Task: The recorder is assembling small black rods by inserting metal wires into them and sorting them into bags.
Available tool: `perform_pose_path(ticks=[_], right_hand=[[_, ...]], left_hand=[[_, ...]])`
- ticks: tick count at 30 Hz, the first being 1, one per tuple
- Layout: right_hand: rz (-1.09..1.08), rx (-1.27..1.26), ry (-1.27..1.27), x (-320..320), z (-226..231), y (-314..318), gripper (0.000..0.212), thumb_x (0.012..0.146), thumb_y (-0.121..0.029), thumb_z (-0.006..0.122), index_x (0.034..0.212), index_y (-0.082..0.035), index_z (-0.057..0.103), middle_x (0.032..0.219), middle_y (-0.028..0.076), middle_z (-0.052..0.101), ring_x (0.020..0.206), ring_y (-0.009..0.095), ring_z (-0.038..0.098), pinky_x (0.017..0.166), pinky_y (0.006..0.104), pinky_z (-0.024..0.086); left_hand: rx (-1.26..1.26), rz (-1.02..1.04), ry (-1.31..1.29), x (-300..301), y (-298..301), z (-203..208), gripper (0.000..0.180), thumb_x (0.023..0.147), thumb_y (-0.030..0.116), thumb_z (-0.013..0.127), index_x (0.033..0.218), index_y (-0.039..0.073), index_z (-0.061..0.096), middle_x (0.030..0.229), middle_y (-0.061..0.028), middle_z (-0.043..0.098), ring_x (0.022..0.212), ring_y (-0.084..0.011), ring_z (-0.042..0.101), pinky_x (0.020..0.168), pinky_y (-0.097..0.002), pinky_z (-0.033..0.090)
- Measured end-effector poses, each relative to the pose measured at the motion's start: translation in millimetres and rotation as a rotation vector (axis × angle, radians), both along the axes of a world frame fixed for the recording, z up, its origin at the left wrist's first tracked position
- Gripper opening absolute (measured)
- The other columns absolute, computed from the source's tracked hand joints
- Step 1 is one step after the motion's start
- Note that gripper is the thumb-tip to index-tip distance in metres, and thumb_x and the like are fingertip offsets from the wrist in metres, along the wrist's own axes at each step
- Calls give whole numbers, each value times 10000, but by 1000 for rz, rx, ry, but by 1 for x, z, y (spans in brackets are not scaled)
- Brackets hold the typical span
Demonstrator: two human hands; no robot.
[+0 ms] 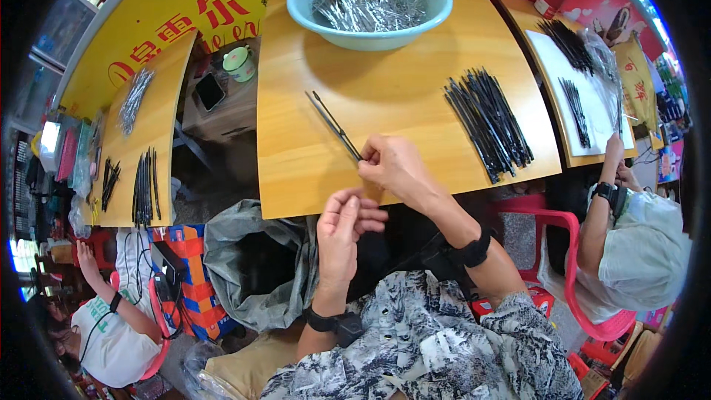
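Observation:
My right hand [396, 167] pinches the near end of a pair of thin black strips [335, 127], which slant away to the far left over the wooden table [304, 185]. They spread slightly apart toward their far ends. Close below it, at the table's front edge, my left hand [341, 233] is open with loosely bent fingers, and I see nothing in it. Many similar black strips [490, 124] lie in a pile on the right of the table. At the far edge stands a pale blue basin [366, 38] heaped with thin silvery metal pieces [374, 4].
A lined grey bin bag [296, 281] hangs open below the table's front left. On the left side table [159, 78] lie silvery pieces and black strips; a phone [209, 92] and green cup [238, 64] sit beside it. Co-workers sit left and right, the right one at a white board [570, 100].

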State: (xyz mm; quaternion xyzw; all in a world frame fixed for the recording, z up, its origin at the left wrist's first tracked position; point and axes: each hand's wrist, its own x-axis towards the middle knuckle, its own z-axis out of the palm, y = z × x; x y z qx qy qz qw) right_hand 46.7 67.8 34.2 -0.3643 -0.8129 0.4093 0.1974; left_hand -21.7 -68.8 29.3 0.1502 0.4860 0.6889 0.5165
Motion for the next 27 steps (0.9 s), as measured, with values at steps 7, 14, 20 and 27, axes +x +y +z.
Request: perform_pose_path(ticks=[7,14,20,27], right_hand=[[-5,-312,305,34,43,-8,144,742,-71,590,820,50,590,648,143,608,581,202,605,557,303,485],[-32,-167,318,42,55,-1,167,773,-74,585,890,44,591,861,178,594,773,276,608,651,325,484],[112,-112,57,43,88,30,172,794,-74,583,928,32,598,796,158,621,741,245,620,620,310,479],[-68,691,82,-20,89,141,95,743,-52,567,798,23,588,737,183,574,698,350,561,637,396,445]], left_hand=[[126,48,-154,9,39,8,312,914,123,471,1190,-21,463,1089,-113,572,971,-187,579,833,-306,489],[155,22,-253,6,59,11,254,903,110,495,1130,0,523,1057,-100,588,965,-175,578,844,-280,462],[144,1,-264,-2,71,-5,204,902,112,493,1080,17,517,932,-80,594,825,-149,578,741,-283,489],[265,-140,-388,4,85,-21,220,915,120,465,1113,28,496,912,-83,544,811,-171,566,643,-251,507]])
